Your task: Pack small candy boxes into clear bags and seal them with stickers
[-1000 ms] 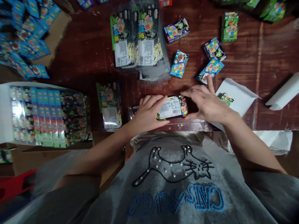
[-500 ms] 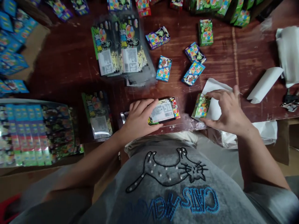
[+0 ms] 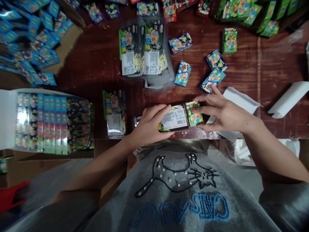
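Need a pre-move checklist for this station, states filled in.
1. Left hand on the black printed pack: ok, thumb and fingers span it.
2. Right hand on the green box: ok, fingers on it.
3. Green box lined up with the pack: ok, at its right end, roughly in line.
4. Right hand clear of the blue box: cannot tell, a fingertip overlaps it in view.
5. White sheet clear of the right hand: not ok, partly hidden beneath it.
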`<action>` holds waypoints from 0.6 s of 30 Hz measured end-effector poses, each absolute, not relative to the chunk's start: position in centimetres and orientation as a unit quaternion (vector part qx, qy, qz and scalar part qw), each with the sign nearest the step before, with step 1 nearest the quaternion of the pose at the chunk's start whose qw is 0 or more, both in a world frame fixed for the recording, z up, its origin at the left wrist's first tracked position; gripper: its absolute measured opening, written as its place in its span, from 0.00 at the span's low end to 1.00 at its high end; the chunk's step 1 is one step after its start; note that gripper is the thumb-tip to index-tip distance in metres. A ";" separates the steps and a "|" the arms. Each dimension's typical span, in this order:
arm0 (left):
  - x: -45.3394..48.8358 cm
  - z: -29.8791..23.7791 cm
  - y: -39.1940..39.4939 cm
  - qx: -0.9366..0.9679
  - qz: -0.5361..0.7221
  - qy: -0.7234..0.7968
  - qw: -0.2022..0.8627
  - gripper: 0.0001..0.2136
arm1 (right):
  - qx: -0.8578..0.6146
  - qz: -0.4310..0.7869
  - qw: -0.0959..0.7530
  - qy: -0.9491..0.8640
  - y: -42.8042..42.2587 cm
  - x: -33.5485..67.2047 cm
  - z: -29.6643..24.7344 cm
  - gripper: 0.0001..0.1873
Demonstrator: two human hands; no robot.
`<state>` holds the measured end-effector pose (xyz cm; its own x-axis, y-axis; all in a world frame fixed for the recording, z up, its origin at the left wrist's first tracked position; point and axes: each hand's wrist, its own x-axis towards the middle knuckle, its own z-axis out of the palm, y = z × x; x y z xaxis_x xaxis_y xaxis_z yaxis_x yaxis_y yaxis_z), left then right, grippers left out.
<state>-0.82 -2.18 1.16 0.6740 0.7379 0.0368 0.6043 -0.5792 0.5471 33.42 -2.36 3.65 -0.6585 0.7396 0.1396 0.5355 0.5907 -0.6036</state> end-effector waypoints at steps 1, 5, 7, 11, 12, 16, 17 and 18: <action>-0.8 1.1 -2.1 0.878 0.131 0.385 0.251 0.48 | -0.371 0.255 0.195 -0.871 -2.4 33.3 3.5 0.25; -0.7 0.7 -1.9 0.881 0.125 0.385 0.244 0.47 | -0.370 0.202 0.181 -0.888 -2.6 32.9 2.9 0.23; -0.4 0.6 -1.8 0.881 0.117 0.384 0.249 0.48 | -0.361 0.192 0.162 -0.898 -2.5 32.7 2.8 0.23; 0.6 0.5 -1.9 0.856 0.113 0.422 0.276 0.52 | -0.350 0.224 0.170 -0.894 -2.3 32.1 2.6 0.29; 0.9 0.6 -1.8 0.839 0.119 0.442 0.294 0.54 | -0.363 0.239 0.195 -0.879 -2.3 31.8 2.5 0.35; 3.1 0.5 -1.1 0.752 0.228 0.489 0.380 0.46 | -0.467 0.279 0.360 -0.758 -2.4 30.4 1.5 0.46; 3.8 0.4 -0.9 0.729 0.270 0.483 0.404 0.39 | -0.489 0.290 0.395 -0.722 -2.4 30.0 1.3 0.42; 4.3 0.2 -0.7 0.705 0.306 0.471 0.432 0.34 | -0.507 0.304 0.419 -0.689 -2.3 29.8 1.0 0.37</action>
<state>4.33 -0.73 0.18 0.3677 0.9296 0.0252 0.4007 -0.1828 0.8978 29.76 -2.31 1.04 -0.1337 0.9538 0.2690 0.4439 0.3003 -0.8443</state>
